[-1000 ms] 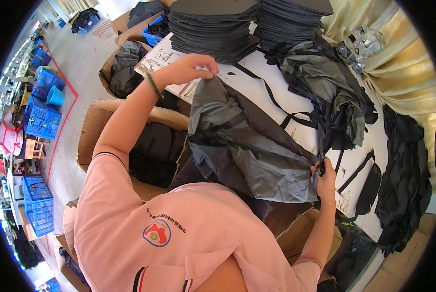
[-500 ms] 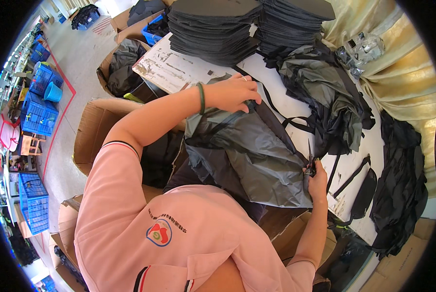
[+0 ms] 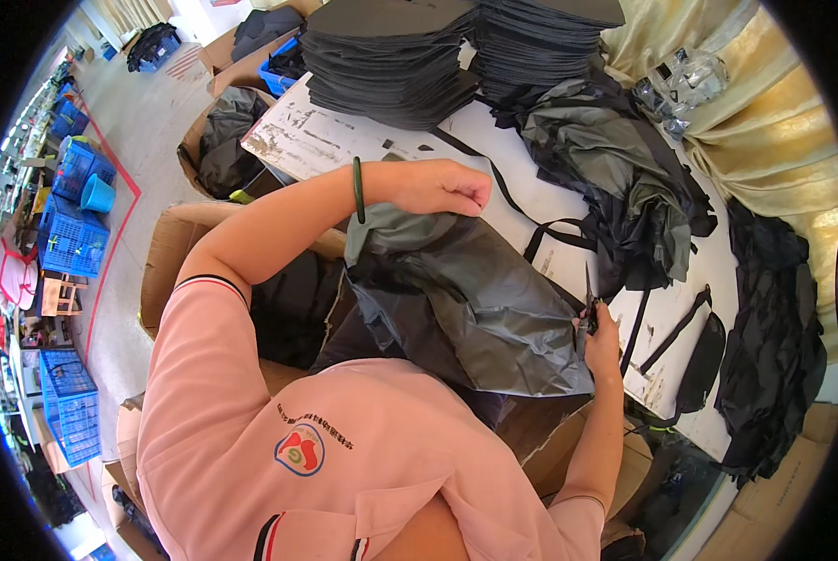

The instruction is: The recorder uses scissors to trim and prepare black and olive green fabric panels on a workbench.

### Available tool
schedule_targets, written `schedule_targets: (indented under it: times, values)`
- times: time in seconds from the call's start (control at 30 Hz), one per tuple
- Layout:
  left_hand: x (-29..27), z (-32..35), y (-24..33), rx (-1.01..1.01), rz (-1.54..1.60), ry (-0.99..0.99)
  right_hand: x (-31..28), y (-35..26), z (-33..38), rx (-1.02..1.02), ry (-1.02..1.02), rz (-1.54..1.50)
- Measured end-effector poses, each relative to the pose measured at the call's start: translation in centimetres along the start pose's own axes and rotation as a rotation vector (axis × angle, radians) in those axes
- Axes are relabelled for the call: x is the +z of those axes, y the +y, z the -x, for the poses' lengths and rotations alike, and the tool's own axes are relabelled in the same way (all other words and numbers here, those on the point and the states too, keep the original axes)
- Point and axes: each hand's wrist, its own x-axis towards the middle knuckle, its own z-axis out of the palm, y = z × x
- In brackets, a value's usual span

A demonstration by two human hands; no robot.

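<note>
A dark grey, shiny fabric piece [image 3: 494, 309] lies across my lap and over the near edge of the white table [image 3: 316, 131]. At its far edge my left hand [image 3: 442, 187] is closed on the fabric, with its fingertips curled out of sight. In my right hand [image 3: 604, 341] is a pair of scissors [image 3: 590, 313], blades pointing away from me, beside the fabric's right edge. A black strap [image 3: 498, 178] curves over the table just beyond my left hand.
Tall stacks of black panels [image 3: 382, 65] stand at the back. A crumpled heap of grey fabric [image 3: 597, 159] sits right of them. A small black pouch [image 3: 701, 365] and a black fabric pile [image 3: 770, 327] lie farther right. Cardboard boxes [image 3: 171, 252] line my left side.
My left hand has turned and its fingers have curled in further. The fabric's far edge has folded down toward me. My right hand still holds the scissors in nearly the same place.
</note>
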Motion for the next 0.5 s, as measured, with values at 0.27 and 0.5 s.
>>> schedule_targets:
  times: [0.27,0.5]
  values:
    - [1.2,2.8,-1.9,-0.261,0.155,-0.115,0.8,1.2,0.1,-0.042,0.010,0.041]
    - [1.6,3.4,-1.6,-0.220,0.291,-0.016,-2.9,-9.8,-0.9,0.020,-0.057,0.190]
